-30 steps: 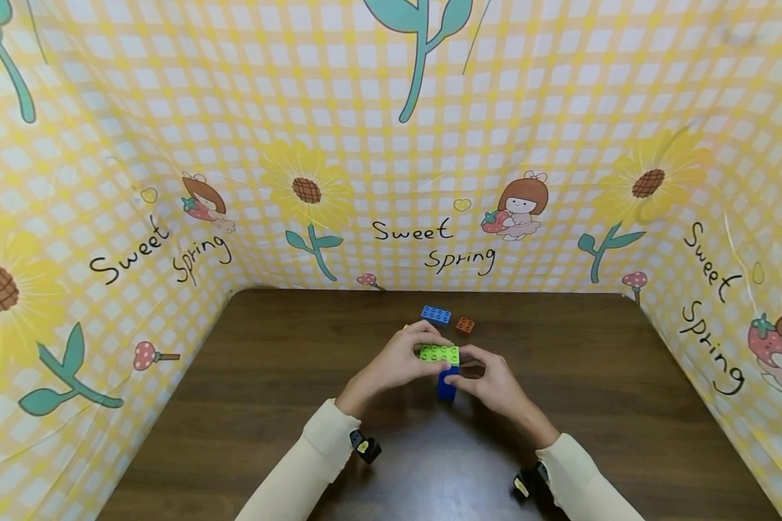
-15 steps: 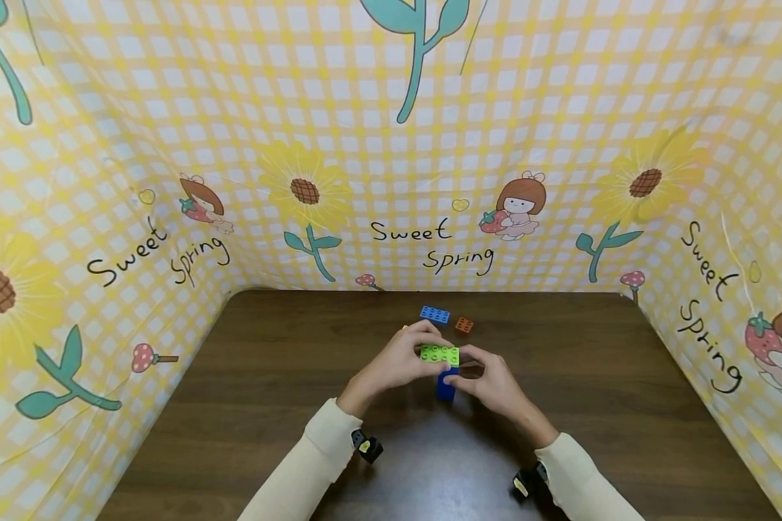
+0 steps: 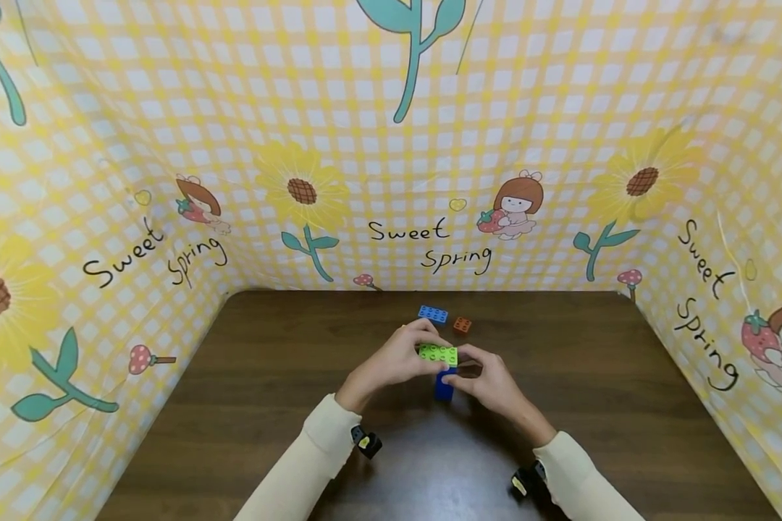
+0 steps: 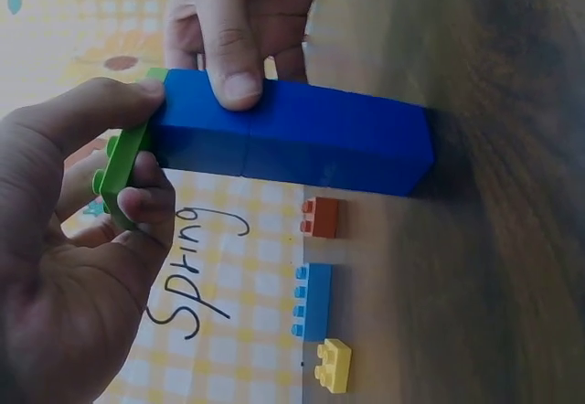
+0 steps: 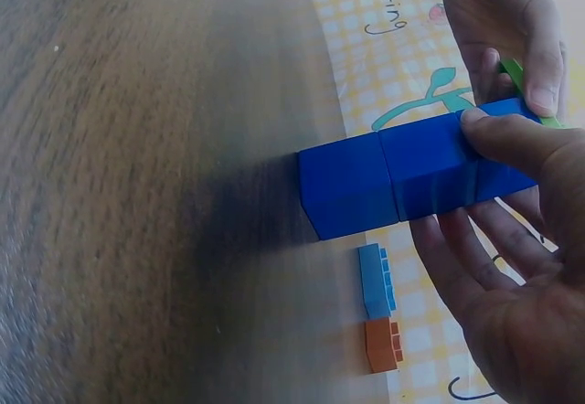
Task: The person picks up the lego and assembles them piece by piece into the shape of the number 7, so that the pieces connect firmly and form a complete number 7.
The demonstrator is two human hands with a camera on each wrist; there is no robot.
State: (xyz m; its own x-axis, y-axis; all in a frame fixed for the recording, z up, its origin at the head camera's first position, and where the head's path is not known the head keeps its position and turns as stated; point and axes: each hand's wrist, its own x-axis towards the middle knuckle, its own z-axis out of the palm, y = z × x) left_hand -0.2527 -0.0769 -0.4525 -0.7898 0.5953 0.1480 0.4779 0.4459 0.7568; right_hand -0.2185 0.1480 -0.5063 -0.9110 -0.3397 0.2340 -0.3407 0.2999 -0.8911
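A tower of several dark blue bricks rises from the table, topped by a lime green brick that juts out to the left past it. My left hand pinches the green brick between thumb and fingers. Around the tower's upper part my right hand grips, its thumb on one blue face and its fingers on the other side. Seen from the left wrist, the green brick meets the top blue one; whether it is fully pressed down I cannot tell.
Behind the tower lie a light blue brick and a small orange brick. A small yellow brick is beside the light blue one, mostly hidden in the head view. A yellow checked cloth walls the dark wooden table.
The head view has shifted slightly. Both hands keep their hold on the green brick and the blue tower, with no clear movement.
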